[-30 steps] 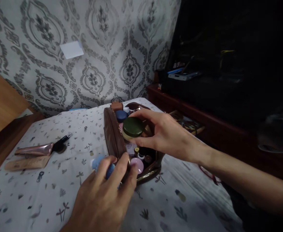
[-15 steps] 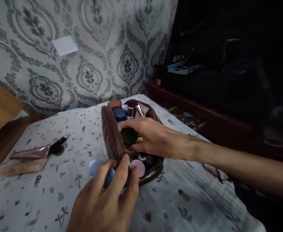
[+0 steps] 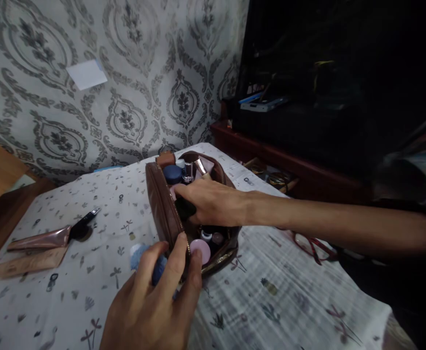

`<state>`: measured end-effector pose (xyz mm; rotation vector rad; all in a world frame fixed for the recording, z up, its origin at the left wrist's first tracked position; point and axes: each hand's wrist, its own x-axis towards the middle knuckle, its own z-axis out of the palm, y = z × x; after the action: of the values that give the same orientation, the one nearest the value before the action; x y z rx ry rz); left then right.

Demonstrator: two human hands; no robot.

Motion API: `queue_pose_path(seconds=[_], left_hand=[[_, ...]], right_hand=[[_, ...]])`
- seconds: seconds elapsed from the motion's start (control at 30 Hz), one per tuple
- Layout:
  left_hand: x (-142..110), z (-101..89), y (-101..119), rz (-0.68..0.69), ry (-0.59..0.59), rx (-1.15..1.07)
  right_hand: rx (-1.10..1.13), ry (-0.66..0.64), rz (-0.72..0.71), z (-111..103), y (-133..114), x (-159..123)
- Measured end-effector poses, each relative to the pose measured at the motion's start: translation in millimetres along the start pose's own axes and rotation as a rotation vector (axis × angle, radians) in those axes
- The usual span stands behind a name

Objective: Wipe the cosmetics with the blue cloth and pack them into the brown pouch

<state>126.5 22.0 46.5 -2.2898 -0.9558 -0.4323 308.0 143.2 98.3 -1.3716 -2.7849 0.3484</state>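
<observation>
From here I log: home room; patterned wallpaper [image 3: 125,73], printed cloth [image 3: 99,194], dark-red wooden furniture [image 3: 264,160], red-framed glasses [image 3: 313,247], cosmetic tubes [image 3: 40,239].

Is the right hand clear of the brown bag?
No, the right hand reaches into the open brown bag, its fingers around a dark green round container.
</observation>
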Motion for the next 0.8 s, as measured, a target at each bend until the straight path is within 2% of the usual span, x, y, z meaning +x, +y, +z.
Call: queue_pose_path(seconds=[0.4, 0.57, 0.8], left_hand=[[0, -1.9, 1, 0.016, -0.002, 0.008], [0, -3.0, 1, 0.017, -0.035, 0.004], [1, -2.7, 0, 0.021, -0.023, -0.013]], right_hand=[[-0.231, -0.076, 0.027, 2, -8, 9], [-0.267, -0.139, 0.038, 4, -7, 18], [-0.222, -0.161, 0.033, 5, -7, 17]])
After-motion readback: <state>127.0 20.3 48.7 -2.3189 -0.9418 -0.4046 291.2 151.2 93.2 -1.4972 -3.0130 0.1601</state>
